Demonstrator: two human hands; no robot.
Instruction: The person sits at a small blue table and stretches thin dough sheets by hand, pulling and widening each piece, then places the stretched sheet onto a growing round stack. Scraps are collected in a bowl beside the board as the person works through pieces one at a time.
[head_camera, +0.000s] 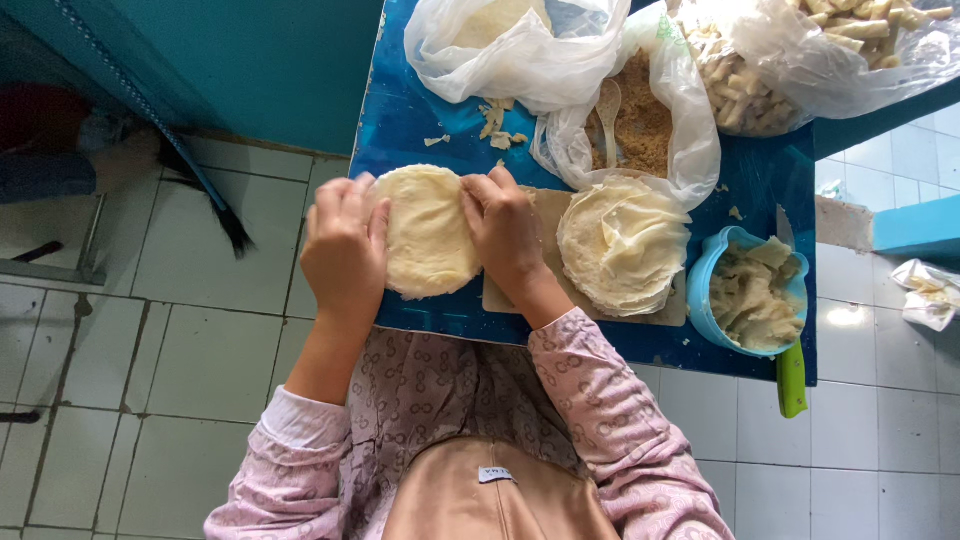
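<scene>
Left hand (345, 250): grip closed on wrapper's (430, 232) left edge.
Right hand (503, 228): grip pinching its right edge.
Wrapper: held flat at worktop's (400, 110) near-left corner.
Progress: unfilled; stack (622, 243) remains, filling bag (640, 110) behind.

My left hand (345, 250) sits at nine o'clock, my right hand (505, 235) at three, fingers curled inward, forearms converging toward six o'clock.

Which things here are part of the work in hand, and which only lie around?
In use:
- left hand and right hand, both holding the round pale wrapper
- stack of wrappers
- bag of brown crumbs

Lying about:
- blue bowl of scraps
- green-handled knife
- broom
</scene>
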